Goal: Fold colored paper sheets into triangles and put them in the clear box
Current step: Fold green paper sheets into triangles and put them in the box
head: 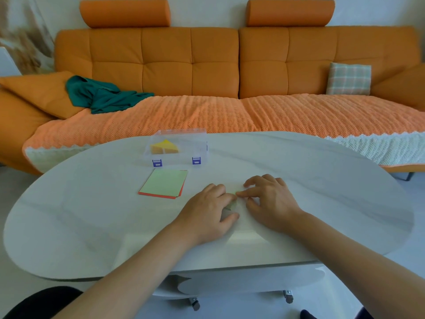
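A pale green paper sheet [234,204] lies on the white table [92,226], mostly hidden under my hands. My left hand [207,214] rests on its left part, fingers curled over it and thumb on the table. My right hand [266,201] presses on its right part with bent fingertips. A stack of colored sheets [163,184], light green on top and orange-red below, lies to the left of my hands. Behind the stack stands the clear box [177,148] with blue latches, holding folded yellow and orange triangles [163,147].
An orange sofa [207,65] with a knitted throw runs along the far side of the table. On it lie a teal cloth [101,94] and a checked cushion [349,78]. The table's front edge is near my forearms.
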Available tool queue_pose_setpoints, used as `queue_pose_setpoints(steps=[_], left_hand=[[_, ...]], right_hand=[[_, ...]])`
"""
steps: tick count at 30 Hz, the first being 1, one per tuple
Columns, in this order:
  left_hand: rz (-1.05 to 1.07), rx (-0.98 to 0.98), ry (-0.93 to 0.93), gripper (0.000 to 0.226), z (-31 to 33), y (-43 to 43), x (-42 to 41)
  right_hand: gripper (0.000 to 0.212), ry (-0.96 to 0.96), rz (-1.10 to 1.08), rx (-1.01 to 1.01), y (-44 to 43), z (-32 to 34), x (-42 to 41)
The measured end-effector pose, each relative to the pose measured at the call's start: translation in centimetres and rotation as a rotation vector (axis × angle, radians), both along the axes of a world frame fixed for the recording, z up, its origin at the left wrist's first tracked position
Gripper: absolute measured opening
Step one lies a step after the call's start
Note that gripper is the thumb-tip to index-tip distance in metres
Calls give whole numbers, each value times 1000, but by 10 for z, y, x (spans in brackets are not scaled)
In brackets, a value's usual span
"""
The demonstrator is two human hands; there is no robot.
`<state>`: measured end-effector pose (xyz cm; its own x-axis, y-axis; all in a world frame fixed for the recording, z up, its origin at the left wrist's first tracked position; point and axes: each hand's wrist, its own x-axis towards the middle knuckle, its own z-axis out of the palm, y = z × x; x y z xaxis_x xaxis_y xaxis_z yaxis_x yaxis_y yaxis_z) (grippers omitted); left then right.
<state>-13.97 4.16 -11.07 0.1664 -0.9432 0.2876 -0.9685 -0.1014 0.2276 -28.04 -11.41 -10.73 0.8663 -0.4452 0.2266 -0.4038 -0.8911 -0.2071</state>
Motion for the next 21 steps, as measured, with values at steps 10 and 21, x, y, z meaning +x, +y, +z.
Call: queue_pose_setpoints(steps=[10, 21], left_hand=[[18, 26, -45, 62, -4, -3, -2], [13, 25, -27, 47, -3, 1, -1]], right_hand=[[41, 72, -21, -98, 0, 1, 1], [48, -95, 191, -98, 5, -4, 1]])
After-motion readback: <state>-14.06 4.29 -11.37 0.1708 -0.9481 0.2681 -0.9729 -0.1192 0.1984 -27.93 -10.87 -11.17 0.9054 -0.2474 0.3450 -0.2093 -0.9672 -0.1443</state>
